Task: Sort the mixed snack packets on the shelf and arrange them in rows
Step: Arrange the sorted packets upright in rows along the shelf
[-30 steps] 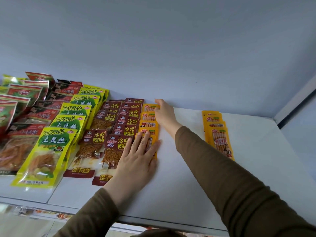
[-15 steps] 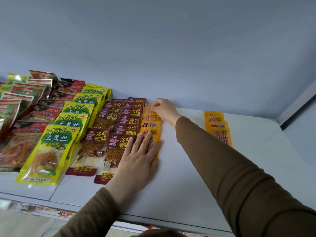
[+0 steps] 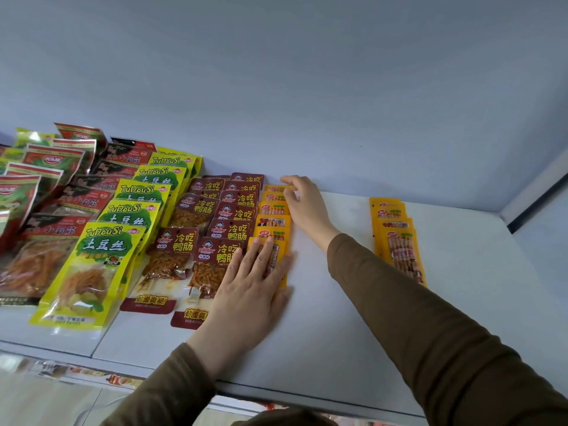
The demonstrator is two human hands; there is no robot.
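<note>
The row of orange packets (image 3: pixel 272 221) is lying on the white shelf (image 3: pixel 338 318), running from front to back just beside the rows of dark red packets (image 3: pixel 229 222). I am pinching the rearmost orange packet (image 3: pixel 276 189) with my right hand (image 3: pixel 302 204), finger and thumb curled on its edge. I am pressing my left hand (image 3: pixel 252 290) flat, fingers straight and spread, on the frontmost orange packet. A second orange stack (image 3: pixel 396 235) is lying well apart to the right. Yellow-green packets (image 3: pixel 101 259) are filling the rows further left.
</note>
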